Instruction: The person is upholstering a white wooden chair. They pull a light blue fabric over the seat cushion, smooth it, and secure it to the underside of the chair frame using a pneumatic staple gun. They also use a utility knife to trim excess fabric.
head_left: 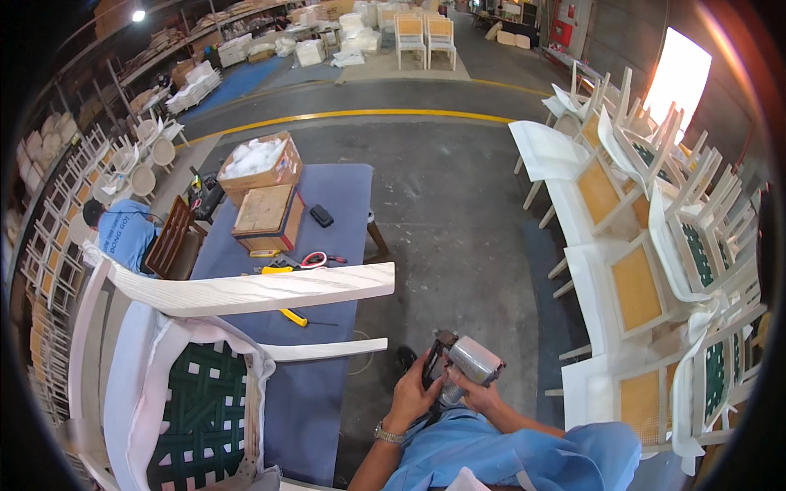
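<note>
Nail/staple gun [476, 360], silver w/ black front end, is at 5 o'clk, held just above the person's blue clothing [508, 450]. L hand [413, 394] grasps the black front; R hand [479, 393] is wrapped round the handle under the silver cylinder. Trigger finger hidden, can't tell. Watch [390, 435] on L wrist.

At 8 o'clk, green-webbed pale wood chair [206, 389] lies tipped on blue-topped table [309, 417], legs pointing twd 3. Past its upper leg, approx 9: red-handled scissors [313, 260]. Then at 10: small blk case [322, 215], brown box [266, 214], open carton [284, 169] w/ white padding [255, 155].

At 3 o'clk, row of pale chairs [637, 286], tan panels, white wrap. At 9, beyond table, co-worker [127, 236] in lt-blue shirt.

Further, yellow floor line [352, 113] arcs approx 11 to 1. Far bg, 12 o'clk: two tan-backed chairs [426, 41]; white bundles [359, 37] just L of them.
</note>
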Demonstrator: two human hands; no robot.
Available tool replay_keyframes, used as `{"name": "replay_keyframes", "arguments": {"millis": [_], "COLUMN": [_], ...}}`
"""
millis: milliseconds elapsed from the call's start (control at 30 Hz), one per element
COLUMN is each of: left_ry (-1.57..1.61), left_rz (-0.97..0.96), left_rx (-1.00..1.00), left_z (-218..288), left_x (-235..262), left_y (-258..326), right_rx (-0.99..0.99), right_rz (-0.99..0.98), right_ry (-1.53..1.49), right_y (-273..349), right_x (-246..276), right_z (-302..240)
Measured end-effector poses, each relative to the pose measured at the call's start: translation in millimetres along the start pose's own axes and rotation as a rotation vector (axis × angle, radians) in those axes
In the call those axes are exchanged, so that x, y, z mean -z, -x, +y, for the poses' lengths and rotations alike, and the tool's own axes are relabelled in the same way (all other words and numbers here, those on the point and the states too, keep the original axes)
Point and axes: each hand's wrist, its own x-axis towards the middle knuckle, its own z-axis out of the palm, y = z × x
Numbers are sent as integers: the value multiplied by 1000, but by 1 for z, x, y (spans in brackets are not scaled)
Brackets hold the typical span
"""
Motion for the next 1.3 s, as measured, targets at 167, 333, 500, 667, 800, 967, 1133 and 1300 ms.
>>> {"name": "replay_keyframes", "arguments": {"millis": [167,333,500,667,800,967,1133,1300], "left_ry": [-204,-175,-44,-24,174,253,379,508], "left_rz": [99,48,65,83,30,-78,302,973], "left_rx": [16,173,179,137,185,180,197,352], "left_z": [-5,3,-21,5,21,20,-36,-87], "left_x": [0,15,6,-29,-41,-30,14,171], "left_y": [-30,-84,-167,-238,-310,-372,-419,-436], "right_rx": [-56,-61,60,104,328,424,394,341], "right_rz": [-92,-218,-498,-604,-652,-656,-717,-751], "right_ry": [-44,-175,-217,-325,-314,-485,-706,-722], "right_y": [-48,-127,-252,-335,-377,-404,-422,-469], "right_x": [11,18,41,90,125,148,151,140], "right_z": [-5,-23,-90,-166,-215,-249,-275,-279]}}
